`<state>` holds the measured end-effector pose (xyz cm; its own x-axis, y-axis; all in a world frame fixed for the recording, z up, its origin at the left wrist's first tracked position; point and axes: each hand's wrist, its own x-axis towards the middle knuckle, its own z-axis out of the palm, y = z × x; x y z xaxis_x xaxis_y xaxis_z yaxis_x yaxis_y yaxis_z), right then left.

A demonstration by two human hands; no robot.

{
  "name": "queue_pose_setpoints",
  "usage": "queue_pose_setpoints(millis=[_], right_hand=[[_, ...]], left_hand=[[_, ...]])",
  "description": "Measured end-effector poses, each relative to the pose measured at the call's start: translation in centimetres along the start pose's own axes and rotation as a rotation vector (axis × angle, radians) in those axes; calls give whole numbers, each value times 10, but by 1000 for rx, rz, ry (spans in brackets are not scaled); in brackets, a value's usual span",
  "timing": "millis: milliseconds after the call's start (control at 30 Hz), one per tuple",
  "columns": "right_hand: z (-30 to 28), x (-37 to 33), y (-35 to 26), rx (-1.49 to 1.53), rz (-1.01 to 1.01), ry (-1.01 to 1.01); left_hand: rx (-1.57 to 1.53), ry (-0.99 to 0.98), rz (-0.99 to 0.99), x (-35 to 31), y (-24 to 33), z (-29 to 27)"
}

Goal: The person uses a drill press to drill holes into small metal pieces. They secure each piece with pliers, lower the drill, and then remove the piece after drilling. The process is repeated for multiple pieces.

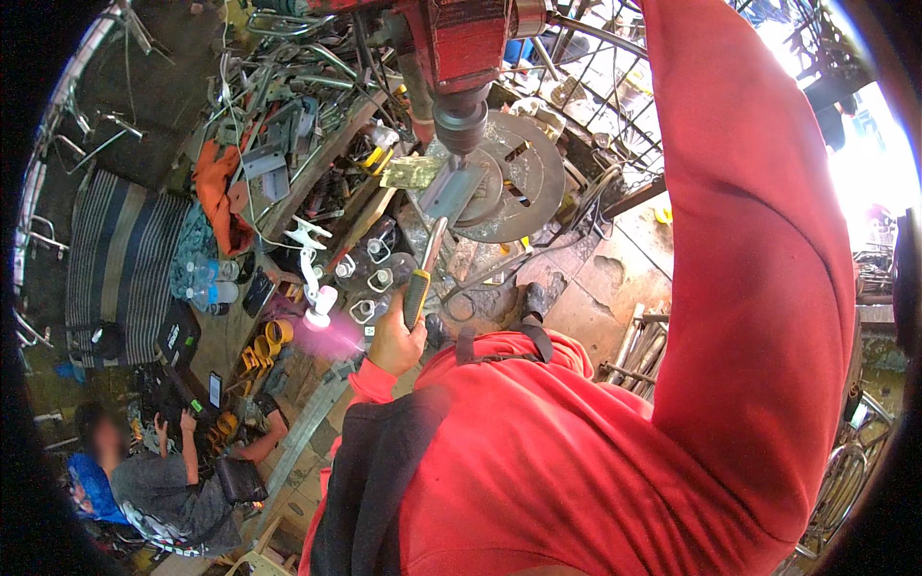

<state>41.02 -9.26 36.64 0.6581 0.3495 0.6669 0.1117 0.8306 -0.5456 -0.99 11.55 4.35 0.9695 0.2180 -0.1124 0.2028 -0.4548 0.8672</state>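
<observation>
My left hand (397,338) is closed around the yellow-and-black handle of a hand tool (417,293). The tool's bare metal end reaches up to a flat or angled piece of metal (453,192); whether it clamps the piece or only presses on it, I cannot tell. That metal piece lies on the round slotted table (543,182) of a red drill press (461,43). Directly above it is the drill chuck (462,120), its bit at or close to the metal. Beside the piece sits a wood block (411,173). My right arm stretches up past the top edge, and its hand is out of sight.
Left of the press, a bench (331,158) is heaped with metal parts and tools. Plastic jugs (381,278) and a white lamp (312,278) stand nearer. A person (187,490) sits at lower left, hands near a phone (215,390). Metal tubes (639,350) lie right.
</observation>
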Motion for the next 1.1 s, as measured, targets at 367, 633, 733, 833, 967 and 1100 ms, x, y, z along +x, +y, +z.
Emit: queue_pose_setpoints(millis=[367,633,733,833,967,1100], right_hand=[[3,2,5,50,2,-10],[5,5,9,86,4,-28],[6,7,11,104,3,-35],[7,10,13,117,3,-44],[8,15,12,146,-17,-60],[6,19,16,137,12,-65]], left_hand=[[-7,-29,-17,2,-3,-1],[-1,-46,-26,3,-5,-3],[7,-48,-23,2,-7,-3],[53,-35,5,6,-9,-5],[106,-27,5,18,-13,-9],[14,-1,21,8,-17,2]])
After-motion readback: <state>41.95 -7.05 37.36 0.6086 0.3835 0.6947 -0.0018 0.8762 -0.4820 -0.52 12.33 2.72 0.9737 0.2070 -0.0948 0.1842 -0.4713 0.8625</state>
